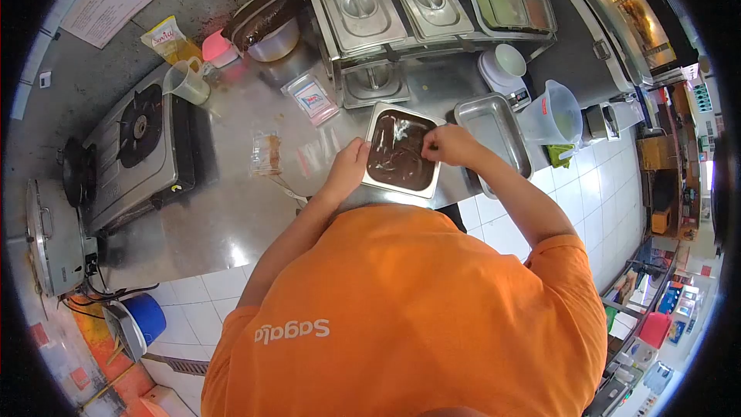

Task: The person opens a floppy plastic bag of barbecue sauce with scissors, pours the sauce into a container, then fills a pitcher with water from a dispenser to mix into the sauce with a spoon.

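My left hand holds flat against the left rim of the steel pan of dark filling, at the counter's middle. My right hand pinches the plastic film over it. Pulling too hard may tear the film.

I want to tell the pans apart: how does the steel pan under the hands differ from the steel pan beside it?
The rectangular steel pan under the hands holds a dark brown filling under clear film; the longer steel pan beside it looks empty and uncovered. Both hands touch the first, none the second. Both are shiny steel on the counter.
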Tool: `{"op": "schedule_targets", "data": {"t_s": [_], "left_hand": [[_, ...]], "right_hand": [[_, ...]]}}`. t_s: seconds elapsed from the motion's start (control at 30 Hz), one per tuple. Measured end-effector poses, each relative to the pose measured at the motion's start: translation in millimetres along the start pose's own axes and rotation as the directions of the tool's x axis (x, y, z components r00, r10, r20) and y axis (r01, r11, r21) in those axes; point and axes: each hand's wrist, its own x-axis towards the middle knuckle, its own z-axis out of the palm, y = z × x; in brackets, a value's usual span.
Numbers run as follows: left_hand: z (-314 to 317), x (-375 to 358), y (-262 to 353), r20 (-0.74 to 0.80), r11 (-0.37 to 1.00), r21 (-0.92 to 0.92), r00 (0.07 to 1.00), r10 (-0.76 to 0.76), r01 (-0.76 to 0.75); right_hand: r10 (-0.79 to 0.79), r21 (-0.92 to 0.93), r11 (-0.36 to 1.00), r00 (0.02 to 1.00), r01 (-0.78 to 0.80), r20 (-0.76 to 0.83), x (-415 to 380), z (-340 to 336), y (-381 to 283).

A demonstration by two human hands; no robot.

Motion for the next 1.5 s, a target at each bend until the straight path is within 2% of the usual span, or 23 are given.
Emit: {"op": "schedule_targets", "data": {"t_s": [0.03, 0.1, 0.23, 0.3, 0.33, 0.37, 0.43, 0.47, 0.53, 0.57, 0.67, 0.73, 0.77, 0.83, 0.87, 0.93, 0.97, 1.03, 1.17, 1.23, 1.4, 1.47, 1.5], "left_hand": [[-0.2, 0.8, 0.0, -0.001, 1.0, 0.003, 1.0, 0.002, -0.002], [0.6, 1.1, -1.2, -0.006, 1.0, -0.004, 1.0, 0.006, -0.006], [-0.1, 0.8, 0.8, 0.006, 0.999, -0.033, 1.0, 0.012, -0.012], [0.6, 1.4, -2.3, -0.009, 1.0, -0.003, 1.0, 0.026, -0.026], [1.6, 0.5, -4.6, -0.007, 1.0, -0.005, 1.0, 0.022, -0.022], [1.6, 0.1, -5.0, -0.004, 1.0, -0.007, 1.0, 0.019, -0.019], [1.2, 1.4, -3.5, -0.002, 1.0, -0.005, 1.0, 0.024, -0.024], [1.0, 1.6, -3.0, -0.003, 1.0, 0.001, 1.0, 0.027, -0.027], [-0.4, 2.4, -3.6, 0.0, 1.0, 0.008, 1.0, 0.029, -0.029], [-0.5, 1.0, -1.6, 0.008, 1.0, 0.009, 1.0, 0.016, -0.016], [-0.7, 0.2, 2.9, 0.017, 1.0, 0.001, 1.0, 0.008, -0.008], [-3.1, 1.8, 2.5, 0.02, 1.0, -0.006, 1.0, 0.012, -0.012], [-2.1, 1.8, 0.9, 0.019, 1.0, -0.005, 1.0, 0.013, -0.013], [0.1, 1.3, -0.9, 0.018, 1.0, -0.001, 1.0, 0.018, -0.018], [0.3, 1.0, -0.4, 0.008, 1.0, -0.007, 1.0, 0.025, -0.025], [-0.6, 1.7, -0.7, 0.001, 0.999, -0.009, 1.0, 0.031, -0.031], [-0.7, 2.0, -1.5, 0.007, 0.999, 0.001, 0.999, 0.036, -0.036], [-0.2, 0.9, -1.6, 0.013, 0.999, 0.014, 0.999, 0.044, -0.045], [-1.5, 2.4, 2.1, 0.011, 1.0, 0.01, 1.0, 0.016, -0.016], [0.8, 0.5, -0.1, 0.008, 1.0, -0.012, 1.0, 0.011, -0.01], [1.2, 1.5, -3.6, 0.007, 0.999, -0.018, 0.999, 0.038, -0.038], [1.2, 0.4, -2.6, 0.016, 1.0, -0.008, 1.0, 0.016, -0.016], [-0.5, 1.0, -0.8, 0.026, 1.0, 0.002, 1.0, -0.003, 0.003]], "right_hand": [[-0.002, 0.0, 1.0, 1.0, 0.002, -0.003, 1.2, -1.6, 2.4], [0.161, -0.136, 0.976, 0.985, -0.169, -0.066, -0.2, -15.9, -6.5], [0.034, -0.006, 0.999, 0.999, -0.034, -0.015, -0.1, 3.6, 0.4], [0.086, -0.117, 0.988, 0.992, -0.096, -0.089, 0.8, -8.9, -0.1], [0.177, -0.096, 0.977, 0.975, -0.19, -0.136, 3.2, -8.9, -4.1], [0.179, -0.096, 0.977, 0.975, -0.192, -0.131, 0.6, -5.4, -3.6], [-0.083, -0.041, 0.996, 0.996, 0.082, -0.033, -2.5, -0.7, -2.0], [-0.083, -0.041, 0.996, 0.996, 0.081, -0.038, -0.1, -3.6, -0.5], [0.119, -0.113, 0.984, 0.98, -0.137, -0.158, 5.0, -9.2, 3.1], [0.121, -0.115, 0.984, 0.98, -0.14, -0.155, 2.8, -6.5, 2.0], [-0.003, 0.002, 1.0, 0.999, 0.004, -0.036, 1.9, -3.8, -1.5], [0.132, -0.071, 0.988, 0.984, -0.141, -0.123, 5.4, -13.6, 1.1], [0.132, -0.072, 0.987, 0.984, -0.141, -0.118, 4.5, -8.6, 2.1], [-0.026, -0.012, 1.0, 0.999, 0.026, -0.044, 3.3, 3.5, 5.0], [-0.027, -0.013, 1.0, 0.998, 0.027, -0.049, 4.2, -1.9, 3.1], [0.097, -0.103, 0.989, 0.987, -0.11, -0.127, 4.7, -13.0, -1.6], [0.098, -0.099, 0.989, 0.987, -0.111, -0.127, 4.3, -8.9, -1.6], [-0.032, 0.013, 0.999, 0.999, 0.032, -0.002, 2.6, -0.7, -0.4], [0.103, -0.076, 0.991, 0.994, -0.106, -0.044, 4.6, -10.9, 4.3], [-0.06, 0.034, 0.998, 0.997, 0.062, -0.052, 7.5, 4.5, 13.7], [0.035, -0.12, 0.991, 0.987, -0.054, -0.154, 4.7, -6.4, 8.5], [-0.108, 0.039, 0.993, 0.992, 0.11, -0.065, 2.4, -2.4, 1.8], [-0.109, 0.04, 0.993, 0.991, 0.113, -0.072, 4.2, -6.0, 1.6]]}}
